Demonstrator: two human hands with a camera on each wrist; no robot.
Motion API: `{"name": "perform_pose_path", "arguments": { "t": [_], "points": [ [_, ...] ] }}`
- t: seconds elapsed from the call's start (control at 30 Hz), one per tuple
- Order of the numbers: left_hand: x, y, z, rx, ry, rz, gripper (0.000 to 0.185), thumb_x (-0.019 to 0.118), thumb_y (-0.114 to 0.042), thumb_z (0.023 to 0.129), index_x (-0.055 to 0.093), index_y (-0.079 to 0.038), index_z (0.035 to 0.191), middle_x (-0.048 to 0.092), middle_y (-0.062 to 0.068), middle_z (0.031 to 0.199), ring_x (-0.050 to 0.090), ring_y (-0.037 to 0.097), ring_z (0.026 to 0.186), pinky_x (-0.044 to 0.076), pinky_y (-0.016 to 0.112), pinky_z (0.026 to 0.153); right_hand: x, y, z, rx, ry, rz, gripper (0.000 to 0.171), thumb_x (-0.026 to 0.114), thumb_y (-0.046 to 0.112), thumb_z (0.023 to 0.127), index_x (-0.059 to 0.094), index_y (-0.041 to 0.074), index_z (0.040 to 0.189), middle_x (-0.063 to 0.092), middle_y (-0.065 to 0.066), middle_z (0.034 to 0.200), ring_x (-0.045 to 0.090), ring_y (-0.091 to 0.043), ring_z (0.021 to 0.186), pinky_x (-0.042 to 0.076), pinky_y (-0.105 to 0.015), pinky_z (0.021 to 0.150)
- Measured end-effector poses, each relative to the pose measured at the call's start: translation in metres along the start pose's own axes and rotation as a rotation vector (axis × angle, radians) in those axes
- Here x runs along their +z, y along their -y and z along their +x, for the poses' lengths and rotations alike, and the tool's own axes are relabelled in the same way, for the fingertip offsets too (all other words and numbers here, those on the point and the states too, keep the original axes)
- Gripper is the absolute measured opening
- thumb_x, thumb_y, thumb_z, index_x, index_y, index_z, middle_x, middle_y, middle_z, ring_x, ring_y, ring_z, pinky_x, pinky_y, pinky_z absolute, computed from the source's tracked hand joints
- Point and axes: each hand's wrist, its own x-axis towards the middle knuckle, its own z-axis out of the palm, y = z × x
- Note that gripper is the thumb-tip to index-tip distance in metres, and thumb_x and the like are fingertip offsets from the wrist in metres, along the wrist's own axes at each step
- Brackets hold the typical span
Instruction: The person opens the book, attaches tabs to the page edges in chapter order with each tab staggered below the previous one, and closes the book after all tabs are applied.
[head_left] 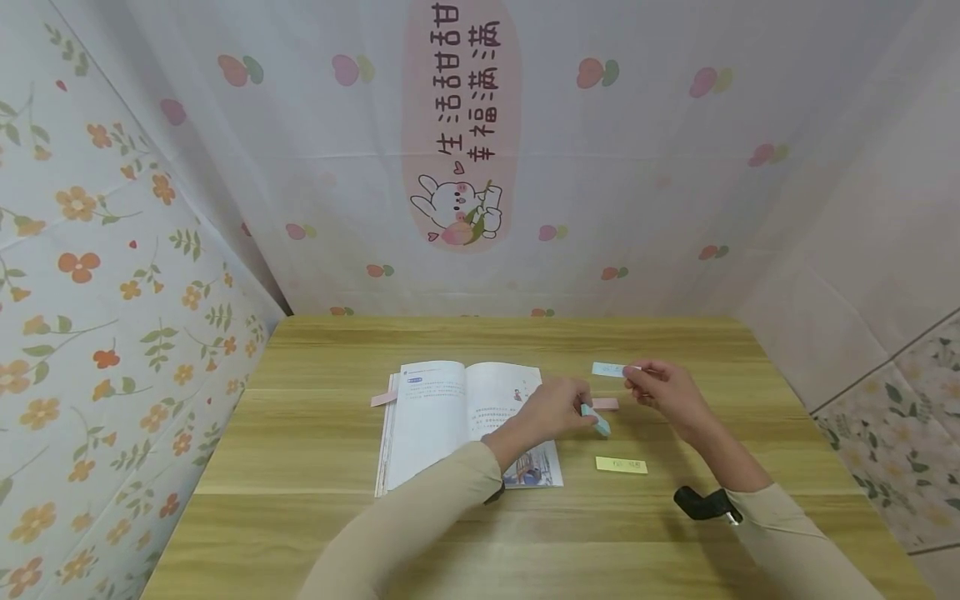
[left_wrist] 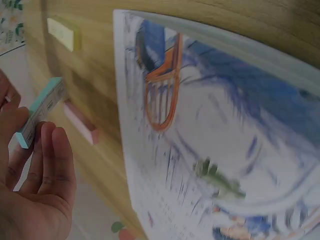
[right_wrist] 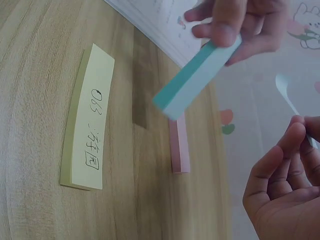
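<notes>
My left hand [head_left: 555, 408] holds a teal sticky-note pad [head_left: 596, 421] by one end, above the table just right of the open book [head_left: 435, 425]. Printed marks show on one face of the pad [left_wrist: 42, 110] in the left wrist view. To the right, my right hand [head_left: 667, 396] pinches a single light blue sticky note [head_left: 606, 369] between thumb and fingertips. Handwriting shows on this note in the head view. The right wrist view has the note [right_wrist: 285, 90] nearly edge-on, curving up from the fingertips.
A yellow sticky-note pad [head_left: 621, 465] with handwriting lies on the wooden table [head_left: 300, 517], nearest the front. Behind it lies a pink pad [head_left: 606, 404]. A pink strip [head_left: 383, 400] sticks out from the book's left edge. A patterned cloth [head_left: 660, 208] hangs behind the table.
</notes>
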Motion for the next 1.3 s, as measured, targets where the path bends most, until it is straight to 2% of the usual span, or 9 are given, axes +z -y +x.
{"name": "perform_pose_path", "arguments": {
  "t": [0.13,0.3,0.4,0.57,0.67,0.87,1.0,1.13,1.3],
  "points": [
    [0.013,0.001,0.004,-0.022,0.000,0.053,0.017,0.080,-0.026,0.089,0.068,-0.014,0.090,0.062,-0.011,0.075,0.055,0.002,0.066,0.044,0.017,0.057,-0.001,0.000,0.001,0.004,0.002,0.012,0.033,0.065,0.025,0.102,0.061,-0.006,0.111,0.064,-0.013,0.095,0.059,-0.015,0.079,0.056,-0.031,0.077],
    [0.024,-0.001,0.008,-0.043,0.031,0.220,0.023,0.080,-0.034,0.089,0.066,-0.017,0.092,0.056,-0.010,0.071,0.049,0.006,0.061,0.040,0.019,0.052,-0.001,0.000,0.000,0.009,0.006,0.028,0.029,0.066,0.025,0.102,0.063,-0.003,0.109,0.065,-0.011,0.094,0.059,-0.014,0.078,0.055,-0.030,0.075],
    [0.028,-0.003,0.009,-0.064,0.057,0.294,0.024,0.080,-0.037,0.090,0.065,-0.019,0.093,0.056,-0.009,0.073,0.050,0.007,0.063,0.041,0.021,0.053,0.000,0.000,0.001,0.010,0.009,0.034,0.033,0.066,0.026,0.101,0.062,-0.006,0.109,0.065,-0.012,0.094,0.059,-0.014,0.078,0.055,-0.028,0.074],
    [0.033,-0.005,0.011,-0.106,0.069,0.312,0.020,0.079,-0.035,0.090,0.066,-0.020,0.095,0.059,-0.009,0.077,0.054,0.008,0.065,0.044,0.023,0.055,0.002,-0.001,0.001,0.001,0.026,0.031,0.035,0.067,0.026,0.101,0.061,-0.008,0.109,0.064,-0.013,0.094,0.059,-0.019,0.080,0.056,-0.032,0.077],
    [0.028,-0.007,0.009,-0.146,0.073,0.283,0.017,0.075,-0.030,0.093,0.067,-0.017,0.102,0.059,-0.007,0.078,0.053,0.010,0.063,0.043,0.024,0.053,0.004,0.000,0.001,-0.009,0.038,0.025,0.031,0.066,0.024,0.101,0.062,-0.006,0.108,0.064,-0.014,0.094,0.059,-0.020,0.080,0.056,-0.033,0.077],
    [-0.007,-0.003,-0.002,-0.223,0.087,0.152,0.031,0.067,-0.024,0.097,0.065,-0.010,0.124,0.062,-0.003,0.079,0.051,0.012,0.057,0.042,0.025,0.049,0.008,0.001,0.000,-0.019,0.048,0.015,0.029,0.066,0.024,0.101,0.064,-0.004,0.107,0.064,-0.014,0.094,0.059,-0.019,0.079,0.056,-0.033,0.076],
    [-0.031,0.009,-0.015,-0.213,0.079,0.029,0.041,0.066,-0.022,0.097,0.060,-0.001,0.132,0.072,0.003,0.093,0.062,0.010,0.068,0.049,0.024,0.055,0.014,0.002,-0.001,-0.031,0.068,-0.010,0.033,0.066,0.023,0.101,0.062,-0.009,0.108,0.065,-0.019,0.093,0.060,-0.022,0.078,0.056,-0.035,0.076],
    [-0.046,0.021,-0.030,-0.201,0.039,-0.204,0.049,0.069,-0.024,0.096,0.055,0.004,0.134,0.072,0.012,0.108,0.072,0.023,0.085,0.057,0.029,0.066,0.026,0.002,-0.003,-0.034,0.101,-0.040,0.039,0.066,0.022,0.101,0.059,-0.015,0.111,0.064,-0.025,0.094,0.061,-0.024,0.078,0.057,-0.038,0.077],
    [-0.052,0.031,-0.050,-0.214,-0.014,-0.502,0.050,0.072,-0.027,0.096,0.055,0.005,0.130,0.068,0.016,0.108,0.071,0.038,0.092,0.060,0.043,0.070,0.046,0.002,-0.008,-0.027,0.143,-0.040,0.037,0.069,0.021,0.100,0.061,-0.014,0.109,0.065,-0.020,0.088,0.060,-0.022,0.075,0.056,-0.036,0.073]
  ]
}}
